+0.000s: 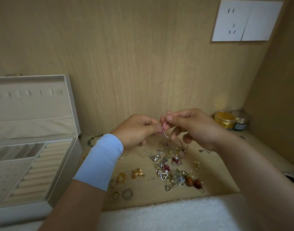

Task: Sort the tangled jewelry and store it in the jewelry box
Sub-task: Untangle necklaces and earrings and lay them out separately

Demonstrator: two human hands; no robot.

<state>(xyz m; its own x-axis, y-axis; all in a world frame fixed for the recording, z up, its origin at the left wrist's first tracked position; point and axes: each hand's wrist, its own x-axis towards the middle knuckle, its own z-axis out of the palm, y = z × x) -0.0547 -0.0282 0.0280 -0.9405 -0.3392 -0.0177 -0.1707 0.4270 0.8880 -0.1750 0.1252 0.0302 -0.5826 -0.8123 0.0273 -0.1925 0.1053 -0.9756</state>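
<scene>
Head view: at frame centre a thin pink chain (pixel 163 129) is pinched between the left hand (pixel 136 130) and right hand (pixel 191 127), trailing down into the tangled jewelry (pixel 168 165) on the bench (pixel 148 199), the open jewelry box (pixel 66 167) being lower left, nearer the left hand.

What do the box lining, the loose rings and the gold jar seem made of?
Box lining: pale matte fabric, velvet-like, with soft padded rolls. Rings: shiny gold- and silver-toned metal, some studded with stones; alloy unclear. Jar: glossy gold, reflective; plastic or glass, cannot tell.
</scene>
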